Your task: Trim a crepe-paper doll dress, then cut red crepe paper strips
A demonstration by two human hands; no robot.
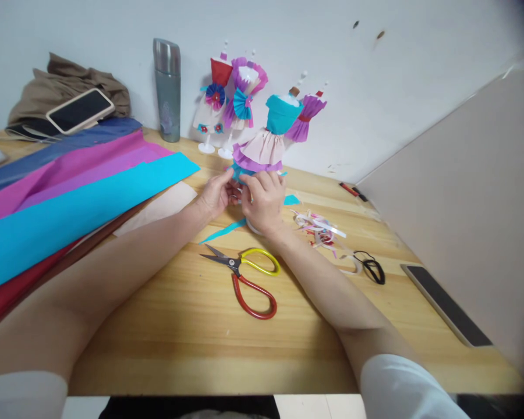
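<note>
A small dress form [282, 116] stands in front of me, wearing a turquoise top and a skirt of pale pink, purple and blue paper layers. Both hands are at the bottom of this skirt. My left hand [220, 195] is closed at the left side of the blue paper layer [241, 173], its fingertips partly hidden. From the front, my right hand [264, 201] pinches the same layer with bent fingers. A turquoise paper strip [224, 231] lies on the table below the hands. Nearer to me rest scissors [233, 263] with one yellow and one red handle, blades slightly apart.
Coloured paper sheets [91, 205] cover the left side. Behind stand a bottle [167, 93] and several other dressed forms [220, 75]. Paper scraps [321, 230], a black hair tie [374, 271] and a dark flat device [445, 302] lie right. A phone [81, 110] rests on brown cloth.
</note>
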